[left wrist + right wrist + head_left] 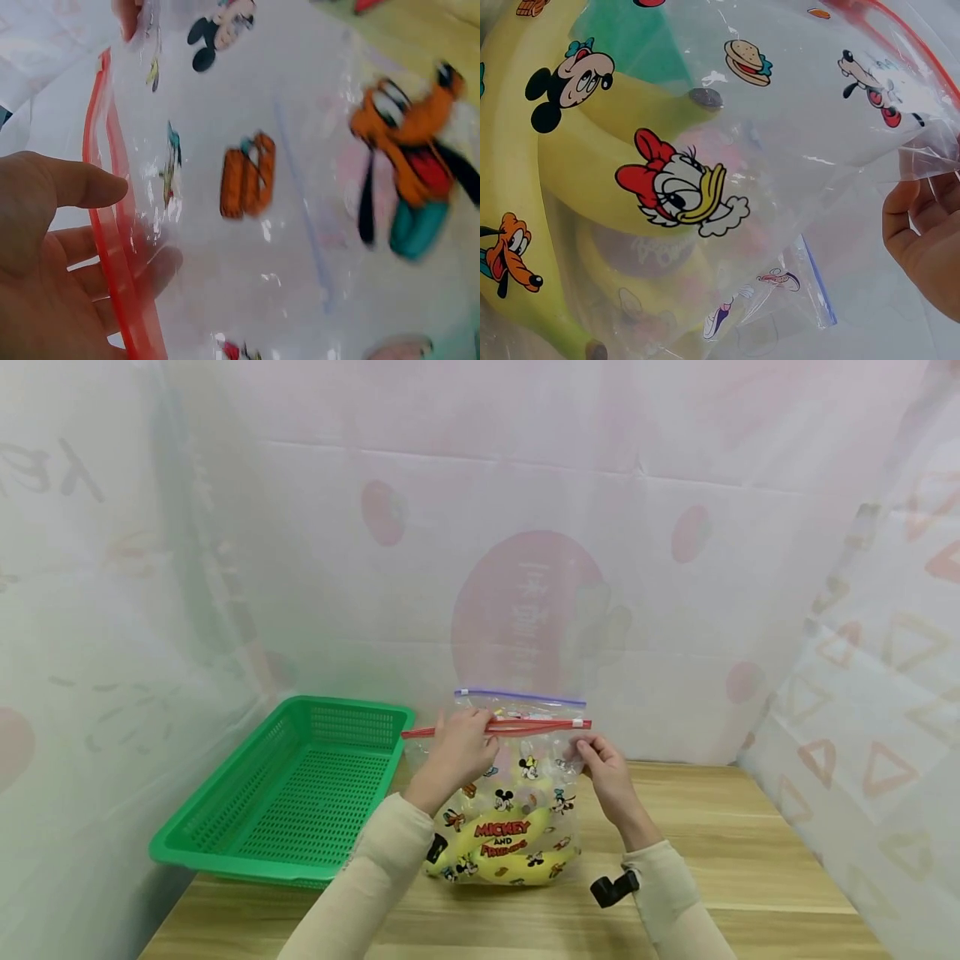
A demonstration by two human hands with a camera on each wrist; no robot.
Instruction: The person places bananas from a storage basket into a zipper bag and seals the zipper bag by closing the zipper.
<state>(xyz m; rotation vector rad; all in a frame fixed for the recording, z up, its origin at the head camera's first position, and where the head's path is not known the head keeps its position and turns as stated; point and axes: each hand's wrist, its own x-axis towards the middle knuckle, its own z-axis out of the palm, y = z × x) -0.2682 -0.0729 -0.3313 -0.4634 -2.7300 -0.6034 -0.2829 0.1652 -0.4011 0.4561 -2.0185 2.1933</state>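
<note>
A clear zip bag [504, 777] printed with cartoon figures stands upright on the table, with yellow bananas [525, 867] in its lower part. Along its top runs a red zip [536, 725] with a white slider [577, 723] near the right end. My left hand [459, 750] holds the zip edge left of the middle; in the left wrist view its thumb lies over the red strip and the fingers are behind it. My right hand [609, 777] pinches the bag's right edge just below the zip. Through the plastic, the right wrist view shows a banana [514, 165] close up.
Behind stands a second clear bag with a purple zip [521, 697], its lower part hidden by the front bag. A green basket [240, 867] with perforated walls sits on the left of the wooden table [712, 860]. Printed white sheets [337, 568] hang at the back and sides.
</note>
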